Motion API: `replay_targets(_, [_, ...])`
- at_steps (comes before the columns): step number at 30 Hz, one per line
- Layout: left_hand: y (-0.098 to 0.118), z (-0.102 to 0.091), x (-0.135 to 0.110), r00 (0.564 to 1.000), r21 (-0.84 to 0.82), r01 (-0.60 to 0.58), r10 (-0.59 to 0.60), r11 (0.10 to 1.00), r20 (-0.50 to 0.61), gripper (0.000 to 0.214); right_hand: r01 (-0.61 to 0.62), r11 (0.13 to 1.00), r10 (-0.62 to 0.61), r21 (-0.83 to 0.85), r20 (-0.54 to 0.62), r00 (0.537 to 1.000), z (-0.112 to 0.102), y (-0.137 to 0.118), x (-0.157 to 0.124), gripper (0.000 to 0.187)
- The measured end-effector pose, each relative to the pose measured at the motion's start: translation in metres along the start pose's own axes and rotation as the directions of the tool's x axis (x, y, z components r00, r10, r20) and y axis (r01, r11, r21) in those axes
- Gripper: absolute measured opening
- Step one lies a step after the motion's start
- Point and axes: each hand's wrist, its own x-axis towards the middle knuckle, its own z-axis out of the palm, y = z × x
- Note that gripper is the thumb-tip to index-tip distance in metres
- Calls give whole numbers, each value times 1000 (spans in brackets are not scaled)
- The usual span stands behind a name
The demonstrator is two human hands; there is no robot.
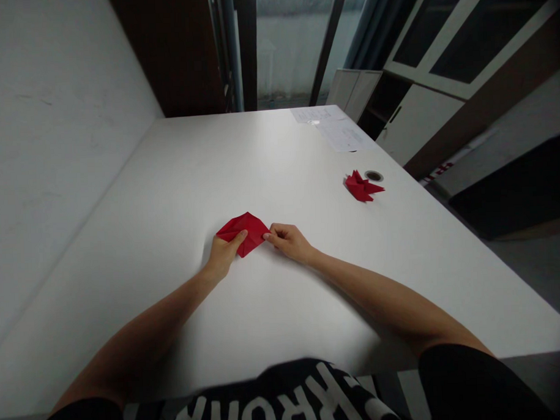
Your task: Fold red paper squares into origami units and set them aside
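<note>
The left hand (224, 252) held the creased red paper (250, 226) under its thumb, and I saw the right hand (289, 240) pinching its right corner. Beyond that grip, rightward on the white table (283, 314), lay a folded red piece (360, 187); white sheets (344, 136) lay farther off.

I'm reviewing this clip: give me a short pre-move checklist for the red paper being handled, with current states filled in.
1. Left hand holding the red paper, thumb on top: ok.
2. Right hand gripping the paper's right-hand corner: ok.
3. Other folded red piece lying apart from both hands: ok.
4. White sheets at the table's far end, away from the red paper: ok.
5. Folds on the red paper's underside: cannot tell, hidden from this view.
</note>
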Motion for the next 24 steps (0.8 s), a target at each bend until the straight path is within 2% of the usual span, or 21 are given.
replay_targets(5, [-2,2,-4,998,-54,2,2,999,64,47,-41,989,26,139,107,994,10,-1,-3,43])
replay_targets(7, [-5,3,-6,994,-56,16,-11,998,104,45,-44,989,23,142,145,989,15,0,-5,43])
replay_targets(9, [-6,4,-8,993,-49,27,-21,998,120,45,-22,995,8,97,137,991,17,1,-6,42])
replay_targets(12, [-5,3,-7,993,-11,9,-7,1000,117,41,59,998,-57,-26,62,996,15,0,-6,37])
replay_targets(15, [2,-1,-4,975,140,-158,132,977,180,27,162,951,-171,-264,-14,985,7,-2,-4,29])
replay_targets(17, [9,-6,0,929,264,-340,280,903,241,16,232,872,-258,-431,-3,966,0,-2,-2,25])
replay_targets(19, [15,-12,2,869,378,-487,395,787,296,12,307,780,-338,-545,45,940,-6,1,-1,23])
replay_targets(22, [20,-20,3,775,506,-632,476,587,416,20,388,650,-433,-654,102,896,-13,8,0,26])
replay_targets(24, [20,-23,2,706,534,-707,498,463,503,25,413,575,-471,-707,127,873,-15,13,-1,34])
